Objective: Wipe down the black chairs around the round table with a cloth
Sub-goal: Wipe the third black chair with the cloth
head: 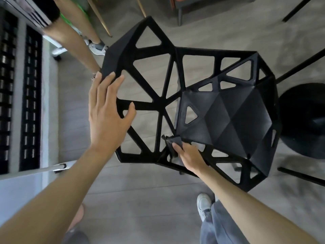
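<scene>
Head view shows your left hand (pixel 107 113) spread flat against the backrest edge of the black chair (pixel 226 118), fingers straight, gripping nothing; your right hand (pixel 189 156) pinches the dark cloth (pixel 171 143) at the seat's near rear corner; brace with the left, then drag the cloth along each strut.

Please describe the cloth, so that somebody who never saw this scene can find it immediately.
Find the large black chair with triangular holes filling the middle of the view. At the near edge of its seat, the right hand presses a small dark grey cloth onto the frame. It is the only soft, crumpled thing there; the chair is hard and angular.
</scene>
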